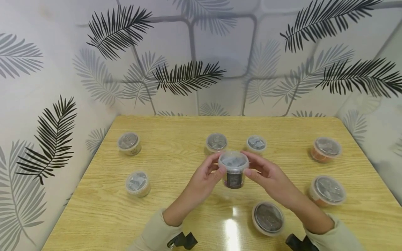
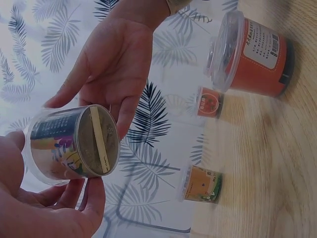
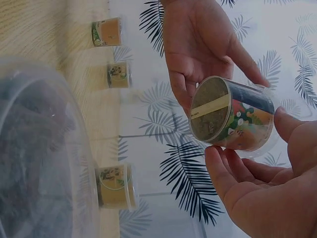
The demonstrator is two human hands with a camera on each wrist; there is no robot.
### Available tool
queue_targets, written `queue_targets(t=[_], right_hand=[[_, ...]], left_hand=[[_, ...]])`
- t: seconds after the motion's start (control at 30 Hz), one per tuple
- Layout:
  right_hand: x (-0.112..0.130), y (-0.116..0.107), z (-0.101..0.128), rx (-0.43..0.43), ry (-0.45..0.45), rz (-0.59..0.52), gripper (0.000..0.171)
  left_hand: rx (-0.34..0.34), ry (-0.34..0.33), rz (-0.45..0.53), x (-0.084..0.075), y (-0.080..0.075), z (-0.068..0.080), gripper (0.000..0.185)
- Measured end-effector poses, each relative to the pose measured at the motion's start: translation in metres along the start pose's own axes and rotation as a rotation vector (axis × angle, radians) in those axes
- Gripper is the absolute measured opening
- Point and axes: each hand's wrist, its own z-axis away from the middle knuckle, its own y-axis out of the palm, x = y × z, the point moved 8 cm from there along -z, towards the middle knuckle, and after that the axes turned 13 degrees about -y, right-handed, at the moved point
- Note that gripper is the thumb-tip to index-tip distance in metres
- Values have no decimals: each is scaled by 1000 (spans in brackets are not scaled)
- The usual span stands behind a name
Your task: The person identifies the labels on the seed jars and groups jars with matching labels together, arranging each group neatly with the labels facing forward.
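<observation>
A small lidded plastic tub [image 1: 233, 171] is held above the table between both hands. It has a clear lid, a dark text panel and a colourful leafy print. My left hand [image 1: 202, 177] grips its left side, thumb in front and fingers curling behind. On the opposite side my right hand [image 1: 272, 177] holds it the same way. Both wrist views show the base of the tub [image 2: 98, 141] with a pale strip across it. Behind the held tub stand two lidded tubs [image 1: 216, 142] [image 1: 256, 143]. A dark-topped tub [image 1: 268, 219] sits nearer me, below the right hand.
Two tubs [image 1: 129, 143] [image 1: 138, 183] stand on the left of the wooden table [image 1: 176, 139]. Over on the right are two larger orange-sided tubs [image 1: 326, 149] [image 1: 327, 190]. A leaf-patterned wall [image 1: 220, 94] rises along the table's back edge.
</observation>
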Motion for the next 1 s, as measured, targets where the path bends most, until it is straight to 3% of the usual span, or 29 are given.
queue_targets(t=[0.27,0.57,1.0], right_hand=[[-3,5,0,26,5,-42,50],[-2,8,0,34,8,-106,55],[2,-1,3,-11,24,-44,45]], left_hand=[[57,-9,32,-4,10,1,56],[73,-56,27,-26,16,11,60],[-1,-65,-8,-24,3,10,53]])
